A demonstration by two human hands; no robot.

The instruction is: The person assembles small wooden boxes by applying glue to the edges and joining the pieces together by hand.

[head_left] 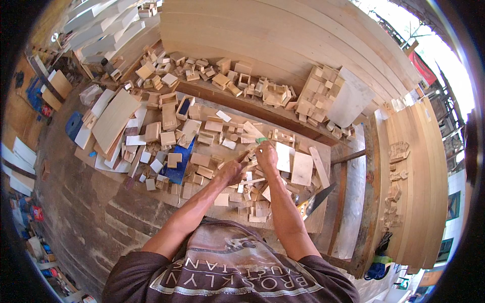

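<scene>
Both my hands are over the middle of the workbench, close together among small wooden blocks. My right hand (267, 155) is closed, and a small green piece (261, 140) shows at its fingertips; its kind is too small to make out. My left hand (231, 172) is just left of it and nearer to me, with its fingers closed. What the left fingers hold is mostly hidden, though bits of pale wood show between the two hands. A flat square wooden board (302, 169) and a white panel (283, 157) lie right of my right hand.
A hand saw (318, 200) with a yellow handle lies beside my right forearm. Wooden boxes and offcuts (204, 138) cover the bench, with a blue sheet (179, 161) among them. Larger boards (116, 121) are stacked on the left. A long wooden panel (283, 35) stands behind.
</scene>
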